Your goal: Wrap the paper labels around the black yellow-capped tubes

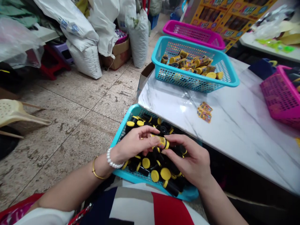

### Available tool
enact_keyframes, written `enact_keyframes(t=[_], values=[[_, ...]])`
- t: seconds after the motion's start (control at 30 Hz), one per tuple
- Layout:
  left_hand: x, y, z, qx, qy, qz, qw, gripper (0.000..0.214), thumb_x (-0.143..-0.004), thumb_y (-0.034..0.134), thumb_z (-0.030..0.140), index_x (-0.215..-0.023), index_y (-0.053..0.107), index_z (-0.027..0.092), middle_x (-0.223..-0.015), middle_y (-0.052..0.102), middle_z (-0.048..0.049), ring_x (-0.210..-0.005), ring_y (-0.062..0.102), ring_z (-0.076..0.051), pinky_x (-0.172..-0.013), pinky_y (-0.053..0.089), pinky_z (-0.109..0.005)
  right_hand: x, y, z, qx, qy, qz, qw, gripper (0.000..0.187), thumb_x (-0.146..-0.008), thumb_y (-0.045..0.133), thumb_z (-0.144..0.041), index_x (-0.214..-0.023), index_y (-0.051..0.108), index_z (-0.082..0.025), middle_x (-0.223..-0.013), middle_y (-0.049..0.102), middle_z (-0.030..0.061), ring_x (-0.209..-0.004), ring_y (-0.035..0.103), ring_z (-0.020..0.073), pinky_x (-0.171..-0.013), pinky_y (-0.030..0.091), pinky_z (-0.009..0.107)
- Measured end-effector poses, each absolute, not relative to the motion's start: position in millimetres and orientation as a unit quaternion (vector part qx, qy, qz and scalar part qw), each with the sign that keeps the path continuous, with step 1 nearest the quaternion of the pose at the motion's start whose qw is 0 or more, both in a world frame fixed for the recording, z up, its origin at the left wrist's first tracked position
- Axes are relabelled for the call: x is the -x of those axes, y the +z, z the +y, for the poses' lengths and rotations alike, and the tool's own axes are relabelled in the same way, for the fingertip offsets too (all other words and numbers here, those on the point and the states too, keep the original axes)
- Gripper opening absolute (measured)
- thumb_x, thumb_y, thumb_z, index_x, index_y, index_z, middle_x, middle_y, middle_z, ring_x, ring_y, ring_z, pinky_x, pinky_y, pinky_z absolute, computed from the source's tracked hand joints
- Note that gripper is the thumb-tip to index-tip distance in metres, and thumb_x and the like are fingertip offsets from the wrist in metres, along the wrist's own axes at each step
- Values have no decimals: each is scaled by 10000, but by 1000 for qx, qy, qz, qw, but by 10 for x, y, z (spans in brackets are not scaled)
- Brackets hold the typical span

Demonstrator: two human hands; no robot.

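Note:
A small yellow-capped canister (162, 142) with a yellow printed label is held lengthwise between my two hands. My left hand (138, 140) grips its label side, the thumb lying along it. At the capped end, my right hand (189, 157) pinches it between thumb and fingers. Directly beneath is a blue plastic basket (122, 128) full of black canisters with yellow lids (165, 173), lying in all directions. Part of the held canister is hidden by my left fingers.
On the marble-patterned table (178, 106) stands another blue basket (197, 82) of labelled canisters, with a magenta basket (217, 43) behind it. A few label sheets (204, 112) lie nearby. A pink basket (278, 97) is at right. White sacks (138, 40) and a cream stool (14, 112) stand at left.

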State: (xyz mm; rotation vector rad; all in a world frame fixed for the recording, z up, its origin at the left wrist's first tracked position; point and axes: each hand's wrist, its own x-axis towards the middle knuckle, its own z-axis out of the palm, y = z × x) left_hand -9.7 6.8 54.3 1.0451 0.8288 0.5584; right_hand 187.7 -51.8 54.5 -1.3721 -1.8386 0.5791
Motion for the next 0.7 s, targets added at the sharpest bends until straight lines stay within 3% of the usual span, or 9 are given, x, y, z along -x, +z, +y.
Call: enact_keyframes(t=[0.1, 0.23, 0.43, 0.6, 0.7], values=[[163, 576, 96, -486, 235, 393, 745, 317, -788, 699, 374, -1009, 649, 152, -715, 624, -11, -530, 515, -97, -464, 417, -196, -1910, 542, -516, 494, 154, -777, 358, 349, -818, 704, -161, -1143, 613, -250, -1052, 721, 49, -955, 680, 200, -868, 553, 343], [182, 567, 50, -496, 238, 398, 734, 235, -771, 727, 298, -949, 673, 154, -734, 646, -15, -600, 562, -108, -531, 449, -197, -1901, 497, -521, 489, 164, -777, 361, 340, -813, 713, -181, -1136, 630, -250, -1047, 728, 56, -953, 691, 210, -862, 569, 348], [109, 466, -69, -573, 333, 380, 646, 215, -792, 721, 237, -1004, 703, 204, -993, 697, -55, -913, 640, -185, -828, 493, -286, -1774, 400, -522, 520, 392, -598, 467, 222, -746, 776, -189, -951, 704, -236, -934, 726, 33, -782, 708, 175, -694, 619, 286], [111, 478, -63, -667, 372, 354, 539, 201, -818, 702, 241, -1014, 714, 199, -996, 711, -58, -934, 644, -191, -870, 478, -298, -1679, 396, -501, 552, 515, -437, 488, 200, -668, 835, -213, -837, 728, -207, -771, 749, 15, -665, 708, 150, -661, 605, 245], [123, 468, -31, -690, 358, 353, 521, 182, -828, 685, 249, -998, 710, 188, -939, 718, -51, -875, 652, -181, -811, 486, -284, -1699, 397, -464, 531, 599, -386, 460, 200, -706, 814, -295, -843, 710, -193, -695, 734, 16, -612, 699, 152, -632, 598, 256]])
